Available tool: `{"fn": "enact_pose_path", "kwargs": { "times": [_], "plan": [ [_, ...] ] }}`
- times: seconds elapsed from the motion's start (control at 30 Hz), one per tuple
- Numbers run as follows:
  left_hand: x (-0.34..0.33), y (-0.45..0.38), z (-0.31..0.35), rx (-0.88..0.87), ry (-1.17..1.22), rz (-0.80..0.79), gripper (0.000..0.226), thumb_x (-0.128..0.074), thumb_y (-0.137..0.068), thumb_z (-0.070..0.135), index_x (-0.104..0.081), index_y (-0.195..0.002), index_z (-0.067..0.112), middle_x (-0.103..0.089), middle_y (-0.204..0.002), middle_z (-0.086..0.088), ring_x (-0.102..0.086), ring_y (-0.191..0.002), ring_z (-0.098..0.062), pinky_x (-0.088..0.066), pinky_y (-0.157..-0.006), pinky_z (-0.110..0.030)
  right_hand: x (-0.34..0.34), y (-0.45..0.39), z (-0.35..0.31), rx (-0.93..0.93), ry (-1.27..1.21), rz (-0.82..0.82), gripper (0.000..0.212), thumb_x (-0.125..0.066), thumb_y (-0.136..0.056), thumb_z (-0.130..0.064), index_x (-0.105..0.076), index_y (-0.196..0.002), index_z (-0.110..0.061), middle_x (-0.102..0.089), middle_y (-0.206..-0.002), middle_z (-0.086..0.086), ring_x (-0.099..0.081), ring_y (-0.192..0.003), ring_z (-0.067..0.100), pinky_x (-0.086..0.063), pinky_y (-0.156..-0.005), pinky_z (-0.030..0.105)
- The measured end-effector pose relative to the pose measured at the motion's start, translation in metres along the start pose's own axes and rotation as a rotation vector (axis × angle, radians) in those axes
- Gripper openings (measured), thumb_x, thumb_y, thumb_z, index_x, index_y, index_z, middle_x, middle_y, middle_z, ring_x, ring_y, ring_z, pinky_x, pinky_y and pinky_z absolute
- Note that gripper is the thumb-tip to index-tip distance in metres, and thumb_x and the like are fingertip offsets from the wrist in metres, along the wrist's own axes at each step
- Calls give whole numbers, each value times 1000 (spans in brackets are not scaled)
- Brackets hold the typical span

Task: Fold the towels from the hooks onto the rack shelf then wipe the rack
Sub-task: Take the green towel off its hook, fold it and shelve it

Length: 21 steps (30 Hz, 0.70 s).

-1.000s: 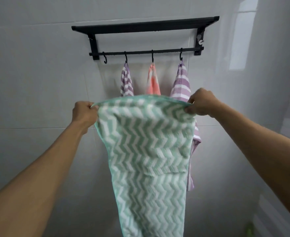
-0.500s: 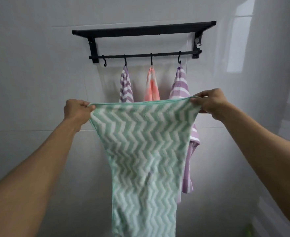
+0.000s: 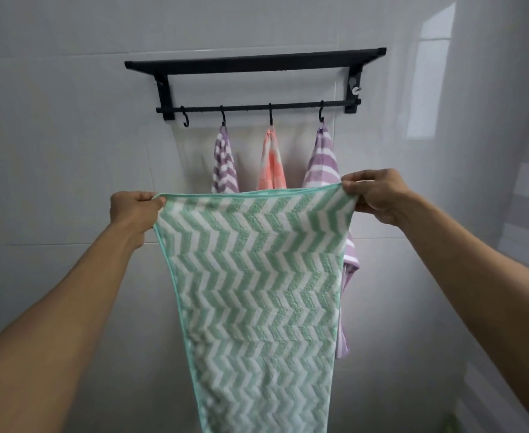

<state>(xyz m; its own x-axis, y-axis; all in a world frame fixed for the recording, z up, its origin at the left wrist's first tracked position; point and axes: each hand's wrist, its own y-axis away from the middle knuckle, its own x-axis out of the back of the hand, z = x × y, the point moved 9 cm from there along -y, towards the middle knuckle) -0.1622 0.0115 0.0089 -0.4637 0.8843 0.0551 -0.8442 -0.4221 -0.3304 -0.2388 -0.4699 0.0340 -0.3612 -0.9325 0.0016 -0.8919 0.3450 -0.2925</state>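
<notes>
We hold the green towel [image 3: 253,295] by its top corners, left hand [image 3: 133,212] and right hand [image 3: 377,195] each pinching one; its long axis hangs straight down, below the rack shelf [image 3: 253,62], its bottom edge probably out of view

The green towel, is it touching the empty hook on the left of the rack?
Apart. In the head view the green towel is held by both hands well below the empty hook, with bare wall showing between its top edge and the hook.

Green towel [image 3: 253,285] blocks hanging towels [image 3: 272,164]; shelf [image 3: 253,62] reachable above.
</notes>
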Motion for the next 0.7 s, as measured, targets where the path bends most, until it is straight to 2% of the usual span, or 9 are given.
{"fn": "enact_pose_path", "kwargs": {
  "times": [0.07,0.13,0.23,0.3,0.37,0.5,0.6,0.67,0.7],
  "plan": [
    [2,3,8,-21,83,13,12,-76,-88,15,-68,-80,15,-70,-84,-5,-67,-76,-20,-58,-80,-34,-2,5,-2,24,-110,-25,25,-80,-84,-13,-68,-106,-13,-73,-98,10,-74,-82,25,-61,-64,34],
    [1,11,4,-29,139,-2,14,-75,-89,16,-67,-78,17,-69,-82,-4,-64,-73,-19,-56,-73,-33,-19,21,29,-50,-16,-141,38,-84,-76,-18,-66,-110,-15,-76,-100,7,-75,-78,18,-59,-62,33],
    [0,29,-33,81,120,-38,11,-74,-90,11,-67,-82,8,-69,-86,-12,-65,-65,-19,-60,-65,-30,-40,54,108,-212,115,-206,28,-77,-86,-19,-72,-106,0,-79,-91,11,-76,-74,22,-60,-64,34],
    [5,37,-56,145,120,-39,12,-75,-88,8,-66,-80,5,-67,-80,-10,-64,-49,-10,-57,-49,-20,-38,65,131,-265,74,-158,29,-71,-93,-27,-73,-107,-1,-79,-85,8,-76,-74,23,-60,-65,35],
    [9,34,-63,162,138,-46,17,-77,-86,6,-63,-76,7,-66,-80,-10,-61,-41,-3,-53,-44,-17,-34,64,131,-302,71,-144,33,-69,-94,-33,-73,-102,-2,-79,-85,9,-75,-73,25,-59,-62,35],
    [11,10,-24,110,288,-42,21,-80,-83,12,-60,-83,9,-70,-85,-7,-64,-54,-6,-59,-58,-25,-31,41,94,-295,29,-56,40,-71,-93,-37,-68,-105,1,-74,-95,13,-71,-78,29,-57,-62,36],
    [-11,26,-22,122,388,-295,46,-82,-79,30,-65,-115,7,-76,-105,-8,-73,-81,-20,-61,-72,-38,-32,27,58,-259,-125,33,32,-69,-94,-36,-68,-103,-5,-71,-87,6,-67,-71,22,-55,-59,33],
    [-31,66,-70,274,292,-477,49,-77,-77,33,-68,-118,6,-73,-117,-15,-73,-96,-29,-59,-86,-48,-29,27,54,-266,-136,25,29,-68,-95,-37,-68,-96,-8,-70,-84,5,-66,-70,20,-56,-60,33],
    [-34,82,-95,332,257,-498,46,-75,-80,31,-69,-116,4,-72,-118,-17,-73,-98,-31,-59,-88,-49,-26,29,59,-282,-102,20,29,-68,-95,-36,-68,-95,-7,-70,-84,5,-66,-69,20,-57,-60,33]
  ]
}}
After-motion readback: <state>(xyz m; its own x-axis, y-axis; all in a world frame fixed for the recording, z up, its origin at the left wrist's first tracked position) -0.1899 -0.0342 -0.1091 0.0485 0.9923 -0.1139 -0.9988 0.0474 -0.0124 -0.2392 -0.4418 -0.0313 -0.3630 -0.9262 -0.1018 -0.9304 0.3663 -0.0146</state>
